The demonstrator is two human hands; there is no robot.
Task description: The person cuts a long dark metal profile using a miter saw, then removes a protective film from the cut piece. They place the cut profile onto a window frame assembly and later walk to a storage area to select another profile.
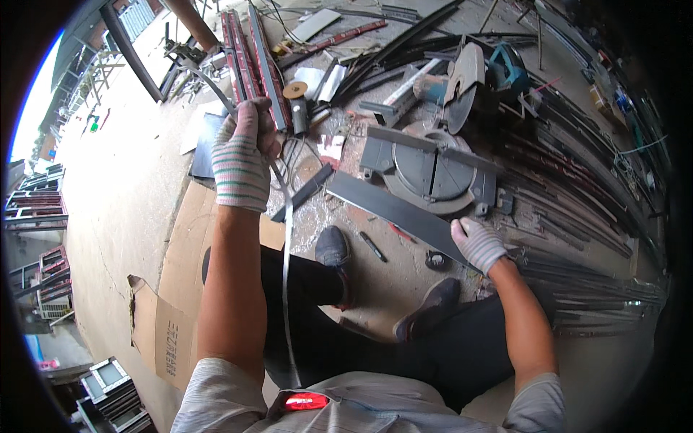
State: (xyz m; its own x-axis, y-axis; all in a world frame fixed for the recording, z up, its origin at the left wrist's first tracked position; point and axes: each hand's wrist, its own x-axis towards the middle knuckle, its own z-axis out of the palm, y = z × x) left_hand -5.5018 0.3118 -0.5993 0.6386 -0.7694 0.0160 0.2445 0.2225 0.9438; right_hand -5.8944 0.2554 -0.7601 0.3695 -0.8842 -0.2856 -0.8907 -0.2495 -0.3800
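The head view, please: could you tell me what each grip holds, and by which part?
The left grip holds a long thin strip partway along it; the right grip holds a dark flat panel by its near end.

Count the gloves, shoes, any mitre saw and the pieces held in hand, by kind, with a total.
Striped gloves: 2
Shoes: 2
Mitre saw: 1
Dark flat bar in right hand: 1
Long thin strip in left hand: 1
Total: 7

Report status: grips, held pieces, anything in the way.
Left grip: closed on thin strip. Right grip: holding near end of grey bar. Mitre saw close beyond bar; contact unclear.
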